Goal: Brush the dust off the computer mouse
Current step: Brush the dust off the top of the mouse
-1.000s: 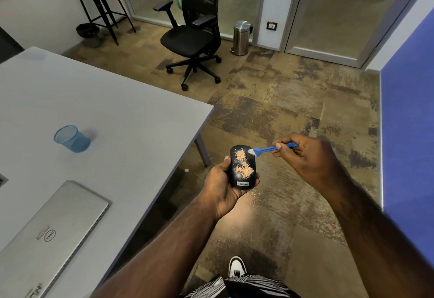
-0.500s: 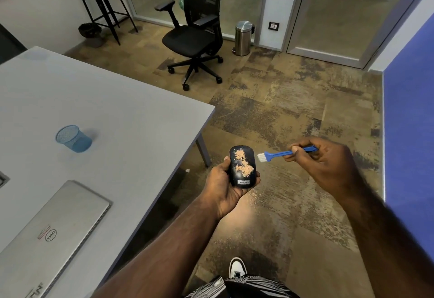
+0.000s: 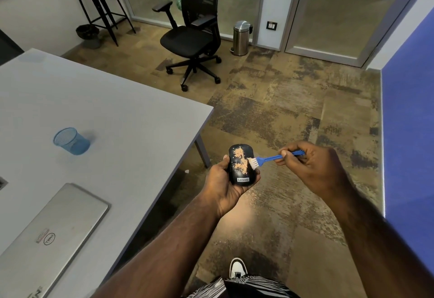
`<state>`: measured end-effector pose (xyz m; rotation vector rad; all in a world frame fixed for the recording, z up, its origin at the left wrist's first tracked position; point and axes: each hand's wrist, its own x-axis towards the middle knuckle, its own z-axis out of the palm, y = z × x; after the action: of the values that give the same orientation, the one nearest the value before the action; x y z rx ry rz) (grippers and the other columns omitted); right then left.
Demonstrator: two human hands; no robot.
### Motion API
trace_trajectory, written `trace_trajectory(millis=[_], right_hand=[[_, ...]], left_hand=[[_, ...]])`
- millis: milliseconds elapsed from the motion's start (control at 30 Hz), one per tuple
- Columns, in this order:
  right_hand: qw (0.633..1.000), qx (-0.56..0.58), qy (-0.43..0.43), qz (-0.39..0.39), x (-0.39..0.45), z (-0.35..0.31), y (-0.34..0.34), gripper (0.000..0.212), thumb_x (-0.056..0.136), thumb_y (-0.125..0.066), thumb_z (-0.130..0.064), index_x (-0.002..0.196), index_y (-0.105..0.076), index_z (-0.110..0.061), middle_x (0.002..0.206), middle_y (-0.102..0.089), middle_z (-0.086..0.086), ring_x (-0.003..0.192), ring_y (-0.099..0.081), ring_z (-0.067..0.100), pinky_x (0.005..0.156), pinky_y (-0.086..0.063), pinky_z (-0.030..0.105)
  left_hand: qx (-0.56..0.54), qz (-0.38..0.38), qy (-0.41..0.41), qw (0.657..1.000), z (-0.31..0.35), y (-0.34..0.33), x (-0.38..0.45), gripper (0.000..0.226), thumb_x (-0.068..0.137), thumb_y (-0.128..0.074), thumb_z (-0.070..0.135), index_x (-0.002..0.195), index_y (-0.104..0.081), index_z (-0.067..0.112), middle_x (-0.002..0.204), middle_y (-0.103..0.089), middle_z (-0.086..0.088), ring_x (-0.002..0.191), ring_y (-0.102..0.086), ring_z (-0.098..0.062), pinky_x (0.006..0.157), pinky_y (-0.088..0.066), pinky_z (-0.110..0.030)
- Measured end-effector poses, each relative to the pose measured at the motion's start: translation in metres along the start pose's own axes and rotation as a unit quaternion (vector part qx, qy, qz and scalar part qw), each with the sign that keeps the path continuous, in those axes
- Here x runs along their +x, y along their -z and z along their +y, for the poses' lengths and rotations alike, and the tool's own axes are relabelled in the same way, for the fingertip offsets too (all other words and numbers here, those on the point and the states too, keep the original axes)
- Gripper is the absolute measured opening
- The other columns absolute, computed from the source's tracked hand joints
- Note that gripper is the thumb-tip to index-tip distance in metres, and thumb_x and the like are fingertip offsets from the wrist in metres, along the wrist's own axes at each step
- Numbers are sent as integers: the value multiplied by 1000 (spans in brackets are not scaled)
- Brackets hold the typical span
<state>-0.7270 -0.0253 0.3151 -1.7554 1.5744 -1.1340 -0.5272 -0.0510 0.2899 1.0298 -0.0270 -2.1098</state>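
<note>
1. Grey and smooth, the bench [image 3: 112, 109] carries one blue mesh cup [image 3: 71, 140] and one closed silver laptop [image 3: 47, 234]; neither lies between the hands.
2. One black office chair [image 3: 192, 39], one steel bin [image 3: 241, 37] and one tall stool [image 3: 98, 4] stand on the mottled brown carpet [image 3: 293, 109].
3. One black oval mouse [image 3: 241, 165], speckled with tan dust [image 3: 240, 160], lies cradled in the left hand [image 3: 224, 186], held off the bench edge.
4. The right hand [image 3: 312, 168] pinches one thin blue brush [image 3: 270, 157]; its white bristles touch the mouse's right edge.
</note>
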Motion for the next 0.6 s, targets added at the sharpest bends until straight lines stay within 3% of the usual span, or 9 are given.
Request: trace_trajectory(millis=[100, 233, 367, 433, 600], right_hand=[[999, -34, -17, 27, 8, 8, -2, 10, 91, -66, -19, 90, -71, -27, 68, -72, -19, 39, -51, -3, 37, -33, 8], [996, -53, -36, 54, 13, 11, -4, 10, 92, -65, -18, 98, -73, -16, 72, -70, -16, 44, -54, -8, 39, -31, 3], [997, 7, -27, 68, 9, 7, 1, 8, 89, -66, -21, 93, -73, -21, 68, -73, -16, 39, -52, 0, 36, -35, 12], [999, 23, -16, 41, 6, 3, 0, 7, 88, -67, -17, 89, -72, -22, 71, -72, -21, 38, -51, 0, 36, -33, 10], [998, -24, -39, 41, 10, 4, -7, 8, 91, -66, -17, 93, -73, -17, 71, -73, -12, 45, -58, -5, 40, -35, 6]], left_hand=[[18, -2, 5, 1000, 0, -1, -2, 56, 104, -24, 40, 117, -56, -4, 97, -64, -24, 83, -61, -34, 79, -53, -43], [24, -1, 14, 1000, -1, -3, -5, 55, 104, -24, 39, 109, -58, -4, 97, -63, -25, 83, -61, -34, 77, -54, -43], [21, 2, 7, 1000, 1, -3, -8, 54, 104, -25, 39, 108, -58, -4, 98, -61, -25, 84, -59, -35, 82, -50, -44], [20, 7, 3, 1000, 1, -4, -8, 53, 104, -25, 39, 108, -58, -3, 99, -61, -25, 84, -59, -35, 83, -49, -45], [39, 16, 7, 999, -1, -6, -8, 54, 104, -26, 39, 114, -57, -4, 99, -61, -25, 84, -60, -35, 83, -49, -44]])
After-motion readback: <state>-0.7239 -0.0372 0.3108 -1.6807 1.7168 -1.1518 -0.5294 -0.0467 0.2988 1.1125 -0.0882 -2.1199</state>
